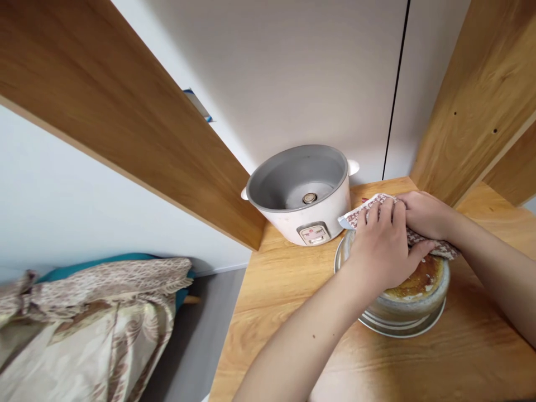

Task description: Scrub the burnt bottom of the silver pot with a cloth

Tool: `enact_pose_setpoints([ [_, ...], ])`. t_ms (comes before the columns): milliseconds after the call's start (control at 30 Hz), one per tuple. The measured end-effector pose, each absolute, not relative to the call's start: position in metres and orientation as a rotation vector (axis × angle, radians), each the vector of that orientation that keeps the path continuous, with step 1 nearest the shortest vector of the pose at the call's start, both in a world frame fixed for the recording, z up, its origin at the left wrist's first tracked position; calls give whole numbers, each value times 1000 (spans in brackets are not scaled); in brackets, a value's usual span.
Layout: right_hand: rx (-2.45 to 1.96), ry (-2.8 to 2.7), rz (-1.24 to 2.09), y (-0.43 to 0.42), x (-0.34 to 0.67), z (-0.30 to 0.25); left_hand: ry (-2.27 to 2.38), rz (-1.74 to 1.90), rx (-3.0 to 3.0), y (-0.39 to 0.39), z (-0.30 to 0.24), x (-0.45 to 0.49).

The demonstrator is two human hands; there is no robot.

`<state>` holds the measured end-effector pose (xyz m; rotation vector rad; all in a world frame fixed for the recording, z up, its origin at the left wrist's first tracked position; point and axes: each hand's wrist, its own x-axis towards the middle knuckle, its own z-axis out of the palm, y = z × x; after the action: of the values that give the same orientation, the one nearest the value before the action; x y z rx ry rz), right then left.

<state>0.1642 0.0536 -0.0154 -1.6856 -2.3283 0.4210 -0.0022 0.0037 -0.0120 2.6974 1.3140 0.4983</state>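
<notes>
A metal pot point(412, 304) stands upside down on the wooden surface, its rim spreading out at the bottom and its round base stained yellow-brown. My left hand point(381, 245) reaches over the base, its fingers bent onto a brown-and-white patterned cloth point(354, 216) and its thumb stretched toward the right. Just beyond it, my right hand point(425, 215) presses on the same cloth, with most of its fingers hidden by the left hand and the cloth. Left of the pot sits a white rice cooker body point(288, 223), lidless, its grey inside bare down to the round heating sensor.
The wooden tabletop point(268, 312) ends at a left edge above a grey floor. Wooden posts point(138, 111) rise at left and right, with a white wall behind. At lower left, patterned fabric point(104, 312) drapes over something teal.
</notes>
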Motion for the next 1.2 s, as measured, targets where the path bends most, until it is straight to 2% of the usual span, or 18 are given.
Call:
enact_pose_setpoints([
  [1200,-1710,-2257,507,53,161,-12,1301,534,2714,3,-15,-3],
])
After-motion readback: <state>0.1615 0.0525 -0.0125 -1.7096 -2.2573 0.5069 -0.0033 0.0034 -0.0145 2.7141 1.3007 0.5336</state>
